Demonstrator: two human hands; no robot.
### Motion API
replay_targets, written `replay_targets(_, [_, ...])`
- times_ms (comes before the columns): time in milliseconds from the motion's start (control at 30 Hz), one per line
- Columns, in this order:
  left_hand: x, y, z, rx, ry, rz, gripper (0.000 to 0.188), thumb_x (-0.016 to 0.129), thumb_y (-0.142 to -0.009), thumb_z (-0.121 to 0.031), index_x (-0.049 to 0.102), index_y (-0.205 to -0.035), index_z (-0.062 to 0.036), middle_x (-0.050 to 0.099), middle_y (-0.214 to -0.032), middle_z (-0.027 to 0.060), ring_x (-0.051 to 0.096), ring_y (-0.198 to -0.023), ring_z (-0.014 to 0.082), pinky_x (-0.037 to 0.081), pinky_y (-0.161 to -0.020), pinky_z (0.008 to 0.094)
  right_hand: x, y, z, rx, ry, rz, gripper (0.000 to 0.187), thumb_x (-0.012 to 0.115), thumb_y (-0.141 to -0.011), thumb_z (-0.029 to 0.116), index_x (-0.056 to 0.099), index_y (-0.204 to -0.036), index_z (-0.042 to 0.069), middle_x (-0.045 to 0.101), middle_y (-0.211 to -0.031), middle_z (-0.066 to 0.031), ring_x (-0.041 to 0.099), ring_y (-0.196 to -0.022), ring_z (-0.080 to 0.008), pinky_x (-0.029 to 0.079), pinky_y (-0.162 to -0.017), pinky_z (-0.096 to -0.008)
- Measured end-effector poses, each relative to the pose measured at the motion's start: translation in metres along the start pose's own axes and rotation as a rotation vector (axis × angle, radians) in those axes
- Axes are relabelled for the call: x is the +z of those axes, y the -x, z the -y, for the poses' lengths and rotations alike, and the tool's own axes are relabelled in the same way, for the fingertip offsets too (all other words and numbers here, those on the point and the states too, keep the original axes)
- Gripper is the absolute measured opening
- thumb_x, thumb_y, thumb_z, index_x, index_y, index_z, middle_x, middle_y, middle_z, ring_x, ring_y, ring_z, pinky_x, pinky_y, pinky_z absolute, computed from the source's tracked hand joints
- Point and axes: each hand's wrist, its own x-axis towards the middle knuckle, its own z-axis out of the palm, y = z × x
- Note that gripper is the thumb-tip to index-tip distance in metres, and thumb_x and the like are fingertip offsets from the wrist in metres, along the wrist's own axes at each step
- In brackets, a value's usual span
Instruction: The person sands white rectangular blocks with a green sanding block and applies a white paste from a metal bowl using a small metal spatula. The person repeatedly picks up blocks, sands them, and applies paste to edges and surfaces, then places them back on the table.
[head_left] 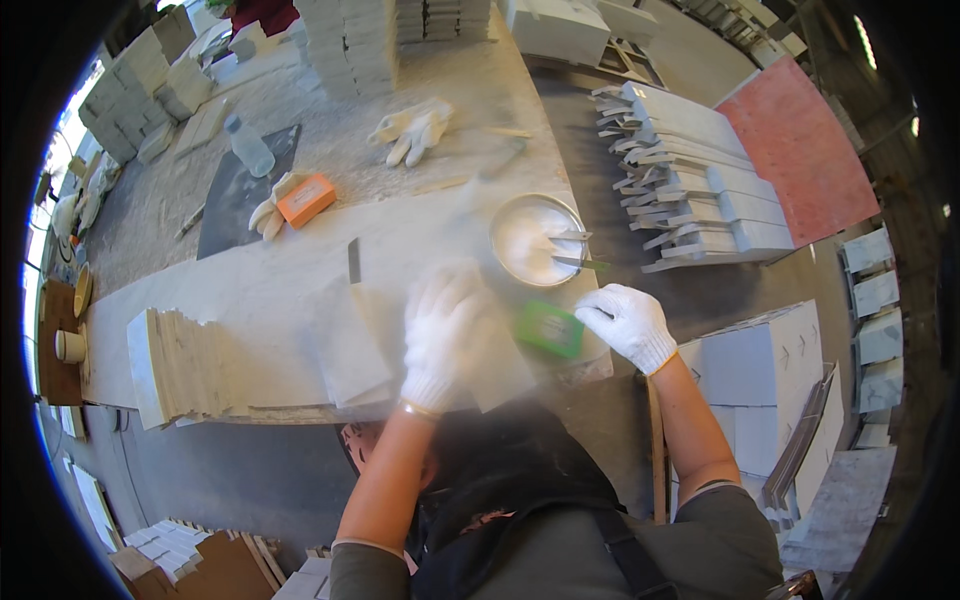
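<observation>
My left hand (440, 325), in a white knit glove, is over pale flat slabs on the worktable; its fingers are smeared by motion. One slab (355, 350) lies left of it, another slab (503, 365) right of it. My right hand (632, 325), gloved too, is at the table's right edge, fingers drawn together beside a green block (549, 330). Whether the fingertips grip anything is not clear. Beyond the block stands a round metal bowl (535, 240) of white material, with tool handles resting in it.
A row of upright slabs (180, 365) stands at the table's left front. Farther back lie an orange box (307, 201), loose gloves (415, 130) and a plastic bottle (249, 146). Stacked pale pieces (345, 45) rise behind. White cartons (765, 380) stand at the right.
</observation>
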Motion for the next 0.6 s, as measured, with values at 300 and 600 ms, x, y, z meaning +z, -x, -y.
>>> replay_targets(300, [-0.005,-0.002,-0.005,-0.006,0.018,0.000,0.032,0.073,-0.083,-0.019,0.074,-0.115,-0.0118,0.065,-0.138,0.0124,0.051,-0.140,0.0396,0.034,-0.119,0.0608,0.034,-0.038,-0.009,0.190,-0.043,0.081,0.029,0.069,-0.093,0.044,0.081,-0.096,0.017,0.076,-0.099,-0.0090,0.072,-0.092,-0.0321,0.057,-0.077,-0.0431])
replay_targets(600, [-0.005,-0.003,-0.006,0.010,0.019,0.002,0.032,0.072,-0.082,-0.016,0.074,-0.114,-0.0111,0.066,-0.137,0.0115,0.053,-0.138,0.0386,0.036,-0.118,0.0604,0.023,-0.049,-0.012,0.309,0.075,0.027,0.032,0.067,-0.094,0.048,0.081,-0.098,0.020,0.075,-0.099,-0.0067,0.071,-0.092,-0.0319,0.056,-0.079,-0.0442])
